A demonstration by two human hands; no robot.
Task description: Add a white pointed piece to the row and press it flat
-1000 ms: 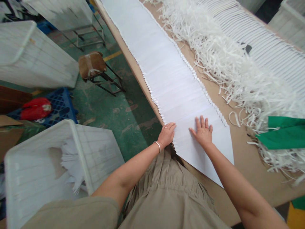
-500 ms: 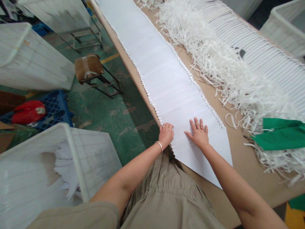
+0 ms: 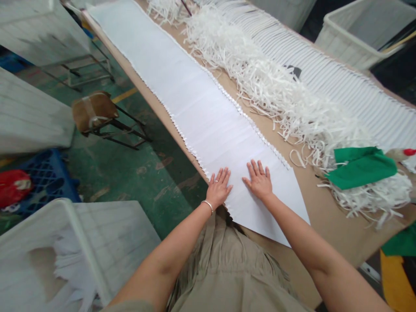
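Note:
A long run of overlapping white sheets (image 3: 195, 104) with scalloped edges lies along the near side of a brown table (image 3: 328, 225). My left hand (image 3: 218, 188) rests flat on the near end of the run at the table's edge, fingers spread, a bracelet on the wrist. My right hand (image 3: 259, 180) lies flat on the sheets a little to its right, fingers apart, a ring on one finger. Neither hand holds anything.
A heap of white strips (image 3: 276, 91) runs down the table's middle, with rows of white bands (image 3: 351, 91) beyond. Green cloth (image 3: 360, 167) lies on the strips. White bins (image 3: 74, 247) (image 3: 357, 34), a brown stool (image 3: 94, 112) and a blue crate (image 3: 42, 177) stand around.
My left hand has opened from curled at the sheet's edge to flat with fingers spread. Both hands sit slightly closer together. The view has swung right.

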